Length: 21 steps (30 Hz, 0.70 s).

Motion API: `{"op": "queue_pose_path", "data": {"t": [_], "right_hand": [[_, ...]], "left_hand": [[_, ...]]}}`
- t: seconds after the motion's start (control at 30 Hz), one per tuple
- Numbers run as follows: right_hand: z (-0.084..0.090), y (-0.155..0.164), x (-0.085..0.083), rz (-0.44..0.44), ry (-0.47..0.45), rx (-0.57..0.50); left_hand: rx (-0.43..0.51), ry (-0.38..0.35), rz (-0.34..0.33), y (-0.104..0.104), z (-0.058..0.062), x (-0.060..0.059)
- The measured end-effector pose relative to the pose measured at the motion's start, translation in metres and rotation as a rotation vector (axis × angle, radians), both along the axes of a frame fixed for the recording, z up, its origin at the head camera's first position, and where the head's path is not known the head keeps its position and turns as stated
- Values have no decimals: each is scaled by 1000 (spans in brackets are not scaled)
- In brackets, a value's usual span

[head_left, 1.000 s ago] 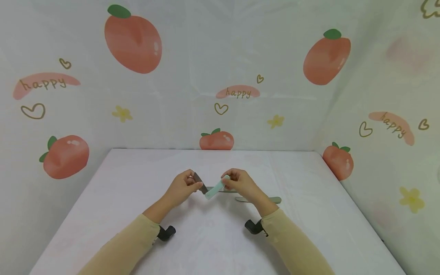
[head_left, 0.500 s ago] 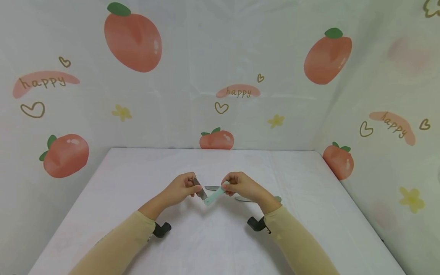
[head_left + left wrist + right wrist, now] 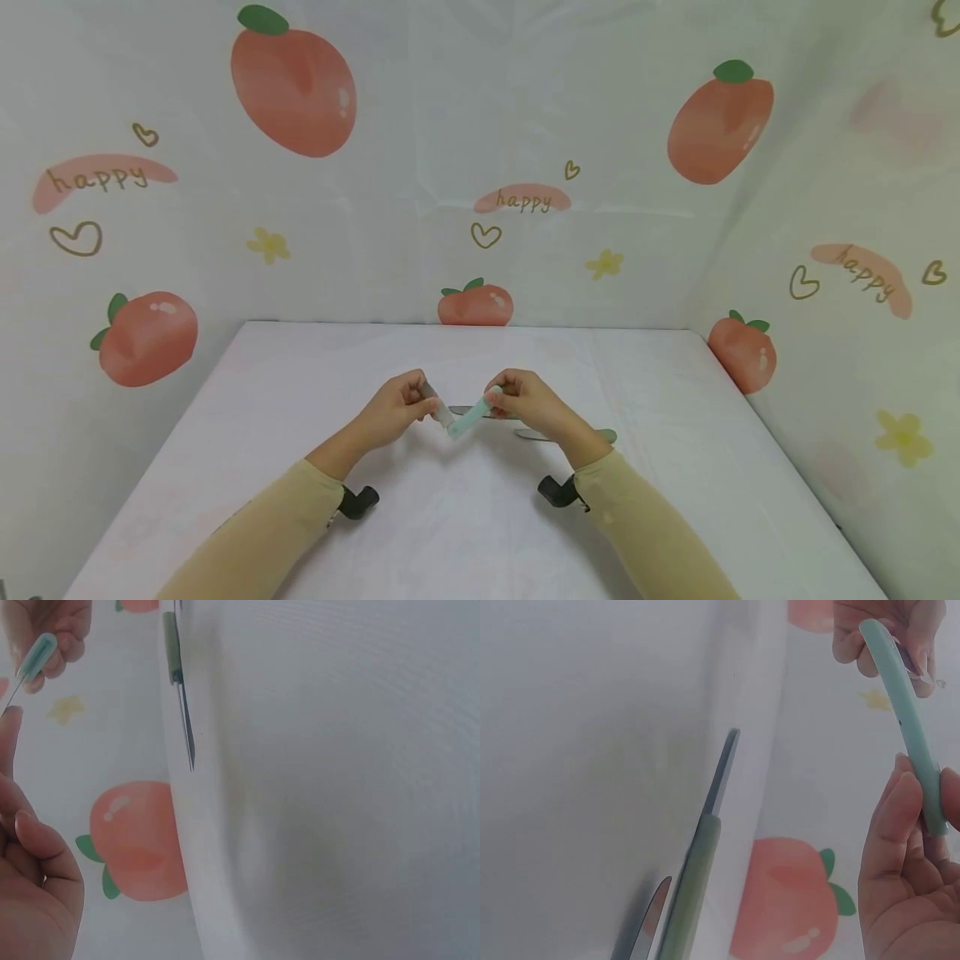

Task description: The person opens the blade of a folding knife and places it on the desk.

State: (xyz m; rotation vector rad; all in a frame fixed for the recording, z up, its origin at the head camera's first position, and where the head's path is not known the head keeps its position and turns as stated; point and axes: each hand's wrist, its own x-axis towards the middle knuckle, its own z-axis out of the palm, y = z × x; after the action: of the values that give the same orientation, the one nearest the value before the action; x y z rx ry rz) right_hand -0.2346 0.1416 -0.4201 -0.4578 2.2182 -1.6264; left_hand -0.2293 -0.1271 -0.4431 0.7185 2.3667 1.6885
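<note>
Head view, hold: a small folding knife with a pale mint-green plastic handle and a grey metal blade [image 3: 457, 419] hangs above the white table [image 3: 675, 500], bent in a V between both hands, so each half gets its own grip.
Head view, left hand: the left hand [image 3: 395, 408], at nine o'clock of the knife, pinches the blade end with curled fingertips.
Head view, right hand: the right hand [image 3: 525, 402], at three o'clock, pinches the handle's upper end.
Head view, table: two more knives lie flat behind the right hand, one with an olive-green handle [image 3: 562, 434].
Left wrist view: the blade itself is hard to make out here; the mint handle [image 3: 36, 656] sits in the right hand's curled fingers [image 3: 56, 630] at eleven o'clock; the table knife [image 3: 178, 690] lies near the table edge.
Right wrist view: the handle [image 3: 904, 720] looks smooth, slim, gently curved, with a tiny dark rivet; the right-hand fingertips [image 3: 900, 817] grip its lower end, and the left hand's fingertips [image 3: 885, 630] pinch at twelve o'clock.
</note>
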Motion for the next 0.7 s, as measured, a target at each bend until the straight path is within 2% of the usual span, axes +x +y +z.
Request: {"op": "queue_pose_path", "data": {"t": [0.23, 0.27, 0.5, 0.7], "right_hand": [[-3, -1, -2, -88, 52, -39], [-4, -1, -2, -105, 58, -55], [-6, -7, -3, -249, 48, -194], [-9, -15, -4, -357, 47, -310]], "left_hand": [[38, 29, 115, 8, 34, 21], [48, 42, 129, 9, 35, 22], [143, 78, 243, 11, 8, 2], [264, 110, 345, 16, 2, -1]]}}
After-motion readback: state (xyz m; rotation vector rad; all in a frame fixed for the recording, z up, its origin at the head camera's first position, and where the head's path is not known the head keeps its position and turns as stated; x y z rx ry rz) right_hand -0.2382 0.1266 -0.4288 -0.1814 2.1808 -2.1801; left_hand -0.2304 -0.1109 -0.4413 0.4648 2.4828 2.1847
